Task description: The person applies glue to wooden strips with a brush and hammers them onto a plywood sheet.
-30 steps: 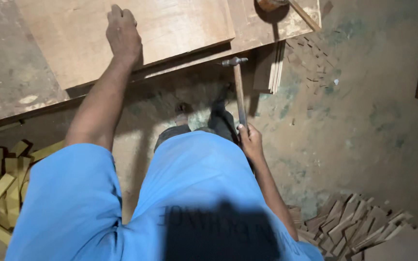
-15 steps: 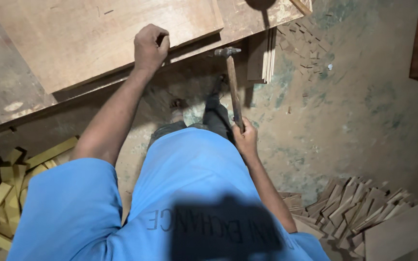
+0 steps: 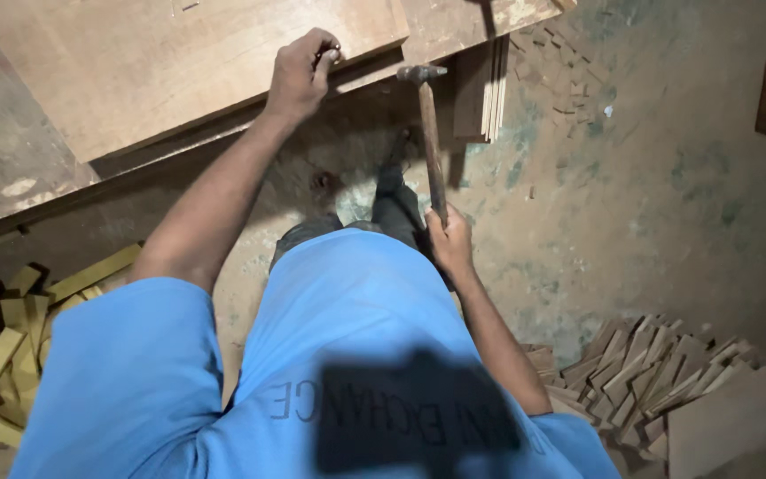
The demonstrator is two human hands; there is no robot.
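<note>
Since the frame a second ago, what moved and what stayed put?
The left hand went from lying flat on the pale wooden board to a closed fist at the board's near edge, fingers pinching something too small to tell. The wooden-handled steel hammer rose slightly toward that edge. The right hand kept its grip on the handle's end. Board, bench and the heaps of wooden offcuts on the floor stayed put.

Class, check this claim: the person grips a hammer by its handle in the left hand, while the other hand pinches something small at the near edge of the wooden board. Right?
Not quite. The head view shows the hammer in the right hand; it is the left hand that pinches something small at the near edge of the wooden board.
</note>
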